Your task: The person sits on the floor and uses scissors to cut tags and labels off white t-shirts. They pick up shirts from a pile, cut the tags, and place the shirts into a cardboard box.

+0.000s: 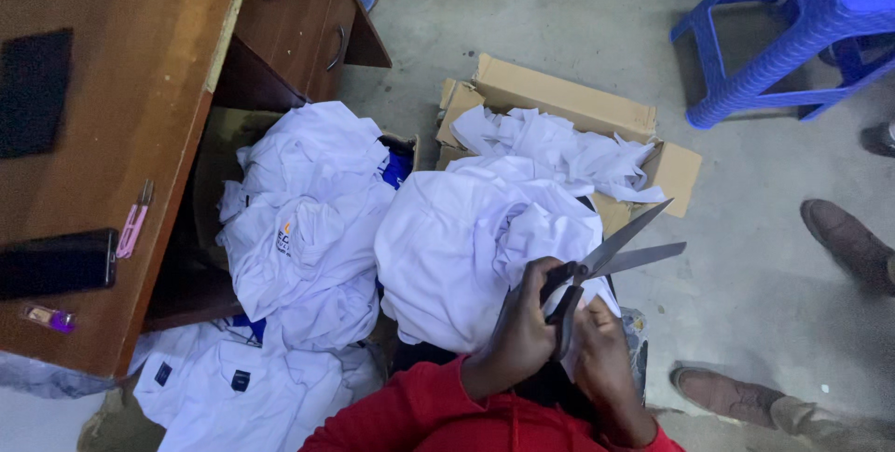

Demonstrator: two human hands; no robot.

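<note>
Red sleeve (419, 415) nearest; left hand (524, 331) grips open scissors (601, 261), right hand (601, 354) closed beside them, over white shirt (457, 247), blades clear.

Open grey scissors (597, 261) above white garment (466, 247), apparently on the lap.

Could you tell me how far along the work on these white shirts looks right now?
Looks done, at a guess: white offcuts fill the cardboard box, and shirts are piled by the desk. In hand: the left hand holds open scissors over the shirt on the lap, with the right hand beside it. Left: I cannot tell which piled shirts are finished.
</note>
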